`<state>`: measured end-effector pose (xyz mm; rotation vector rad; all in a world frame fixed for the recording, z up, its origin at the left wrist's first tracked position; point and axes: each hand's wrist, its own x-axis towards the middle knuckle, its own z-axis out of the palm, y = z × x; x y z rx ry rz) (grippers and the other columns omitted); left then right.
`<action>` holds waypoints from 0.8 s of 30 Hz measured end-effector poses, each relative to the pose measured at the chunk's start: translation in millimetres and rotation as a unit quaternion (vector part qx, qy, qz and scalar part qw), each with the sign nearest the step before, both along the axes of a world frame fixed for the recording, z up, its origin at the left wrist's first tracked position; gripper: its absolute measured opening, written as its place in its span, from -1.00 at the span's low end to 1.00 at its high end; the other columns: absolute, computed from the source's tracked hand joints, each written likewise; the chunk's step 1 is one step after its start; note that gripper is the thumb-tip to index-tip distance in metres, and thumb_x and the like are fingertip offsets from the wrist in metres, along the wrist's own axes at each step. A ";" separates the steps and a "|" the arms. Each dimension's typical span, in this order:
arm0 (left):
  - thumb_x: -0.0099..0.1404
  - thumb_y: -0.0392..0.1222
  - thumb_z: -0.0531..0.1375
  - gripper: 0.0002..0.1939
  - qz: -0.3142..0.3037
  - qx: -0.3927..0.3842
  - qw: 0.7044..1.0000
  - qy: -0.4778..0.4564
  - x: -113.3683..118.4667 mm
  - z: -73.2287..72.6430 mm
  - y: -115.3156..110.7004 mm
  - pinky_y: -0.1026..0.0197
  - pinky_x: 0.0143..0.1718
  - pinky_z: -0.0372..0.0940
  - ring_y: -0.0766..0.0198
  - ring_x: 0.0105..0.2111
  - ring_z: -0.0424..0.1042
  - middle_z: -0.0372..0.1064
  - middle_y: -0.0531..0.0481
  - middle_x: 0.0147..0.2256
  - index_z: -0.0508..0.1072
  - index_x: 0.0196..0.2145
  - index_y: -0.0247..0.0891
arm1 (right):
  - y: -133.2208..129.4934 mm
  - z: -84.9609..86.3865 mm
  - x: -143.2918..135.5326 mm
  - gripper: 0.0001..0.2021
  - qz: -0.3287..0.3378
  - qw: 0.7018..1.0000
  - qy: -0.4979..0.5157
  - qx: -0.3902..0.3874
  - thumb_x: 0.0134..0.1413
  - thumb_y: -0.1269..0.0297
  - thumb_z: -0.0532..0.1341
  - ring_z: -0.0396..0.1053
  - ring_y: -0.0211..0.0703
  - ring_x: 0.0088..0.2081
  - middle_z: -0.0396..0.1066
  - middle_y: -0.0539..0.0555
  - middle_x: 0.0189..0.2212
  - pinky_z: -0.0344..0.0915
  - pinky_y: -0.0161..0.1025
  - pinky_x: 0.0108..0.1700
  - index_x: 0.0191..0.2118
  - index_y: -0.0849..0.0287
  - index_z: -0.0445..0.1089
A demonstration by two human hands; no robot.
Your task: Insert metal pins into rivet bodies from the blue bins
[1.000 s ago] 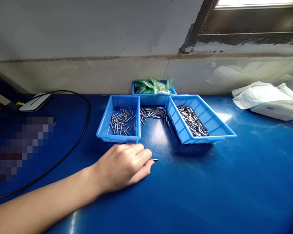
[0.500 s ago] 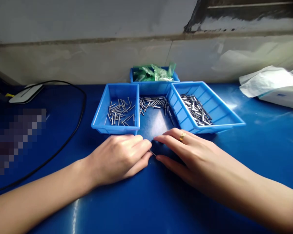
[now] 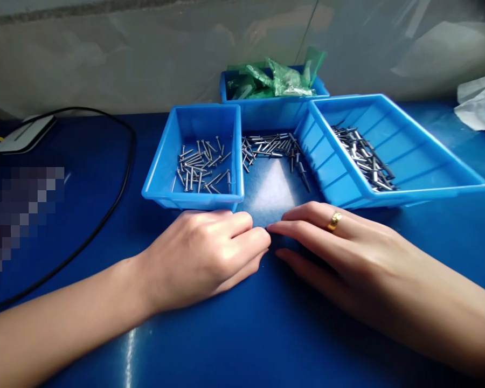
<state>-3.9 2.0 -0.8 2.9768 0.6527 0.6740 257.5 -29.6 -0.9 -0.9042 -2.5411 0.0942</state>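
My left hand is closed, fingertips pinched low over the blue table; whatever they hold is hidden. Close beside them, my right hand, with a gold ring, has its thumb and forefinger apart and no object visible between them. Its forefinger tip is at or almost at the left fingers. Just beyond the left hand stands a blue bin holding silvery screws. Pop rivets lie loose on the table between this bin and a larger right-hand blue bin, which contains more rivets.
Behind them, another blue bin holds green plastic bags against the wall. A black cable curves along the left, near a white flat device. White crumpled sheeting lies at the far right.
The view has tipped down and come nearer, so the bins look larger. A thin metal piece seen between the fingertips of both hands is out of sight now.
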 end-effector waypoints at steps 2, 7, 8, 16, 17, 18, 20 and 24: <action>0.76 -0.34 0.07 -0.58 0.003 -0.005 1.000 -0.009 -0.3 -1.0 -0.2 0.13 -0.39 0.42 0.21 -0.43 0.53 0.55 0.02 -0.35 0.68 -0.21 -0.33 | -1.8 1.0 4.1 -0.71 0.017 1.000 -0.008 0.000 0.72 0.45 0.07 0.63 -0.06 -0.19 0.63 0.20 -0.12 0.60 -0.18 -0.20 0.02 0.25 0.56; 0.77 -0.34 0.10 -0.61 -0.013 -0.014 1.000 -0.015 -0.8 -1.4 1.4 0.17 -0.38 0.45 0.22 -0.40 0.58 0.62 -0.04 -0.29 0.71 -0.15 -0.37 | -0.5 1.6 8.0 -0.71 0.015 1.000 -0.005 -0.016 0.74 0.44 0.08 0.62 -0.08 -0.20 0.62 0.19 -0.10 0.59 -0.20 -0.16 -0.01 0.22 0.56; 0.76 -0.36 0.12 -0.62 -0.020 -0.006 1.000 -0.021 -0.4 -0.5 1.3 0.17 -0.37 0.45 0.22 -0.40 0.59 0.63 -0.04 -0.29 0.70 -0.16 -0.37 | 0.0 1.9 7.9 -0.70 0.012 1.000 0.001 -0.022 0.74 0.44 0.07 0.61 -0.10 -0.21 0.61 0.19 -0.11 0.58 -0.22 -0.17 -0.02 0.22 0.56; 0.71 -0.46 0.16 -0.60 -0.054 0.050 0.995 -0.063 5.6 3.9 -3.9 0.19 -0.41 0.40 0.25 -0.43 0.57 0.64 -0.03 -0.36 0.65 -0.30 -0.32 | -1.5 6.9 4.0 -0.55 0.036 0.997 0.033 -0.062 0.79 0.41 0.01 0.49 -0.22 -0.38 0.54 0.05 -0.31 0.46 -0.29 -0.35 -0.22 0.12 0.53; 0.72 -0.45 0.16 -0.61 -0.052 0.054 0.995 -0.065 5.8 3.3 -3.8 0.19 -0.41 0.40 0.24 -0.43 0.57 0.64 -0.03 -0.36 0.66 -0.28 -0.33 | -1.5 6.7 3.9 -0.54 0.035 0.997 0.033 -0.060 0.79 0.40 0.02 0.49 -0.22 -0.37 0.55 0.06 -0.31 0.46 -0.29 -0.35 -0.22 0.13 0.53; 0.72 -0.44 0.16 -0.62 -0.052 0.058 0.995 -0.066 5.9 2.5 -3.4 0.19 -0.41 0.41 0.24 -0.42 0.57 0.64 -0.04 -0.35 0.66 -0.26 -0.34 | -1.5 6.5 4.2 -0.55 0.039 0.997 0.034 -0.057 0.79 0.41 0.02 0.50 -0.22 -0.37 0.57 0.07 -0.30 0.47 -0.29 -0.35 -0.22 0.13 0.54; 0.72 -0.44 0.16 -0.64 -0.055 0.063 0.994 -0.067 5.8 0.9 -2.5 0.20 -0.39 0.42 0.25 -0.42 0.58 0.64 -0.03 -0.35 0.66 -0.24 -0.35 | -1.2 6.2 6.0 -0.55 0.052 0.996 0.037 -0.056 0.79 0.42 0.02 0.52 -0.23 -0.35 0.59 0.09 -0.28 0.48 -0.29 -0.32 -0.19 0.16 0.55; 0.73 -0.39 0.17 -0.67 -0.053 0.051 0.995 -0.067 5.6 -2.1 -0.7 0.19 -0.33 0.47 0.22 -0.38 0.60 0.66 -0.06 -0.31 0.67 -0.20 -0.36 | -1.7 8.2 11.3 -0.58 0.066 0.996 0.028 -0.062 0.78 0.45 0.03 0.55 -0.21 -0.33 0.61 0.10 -0.25 0.46 -0.28 -0.31 -0.17 0.14 0.54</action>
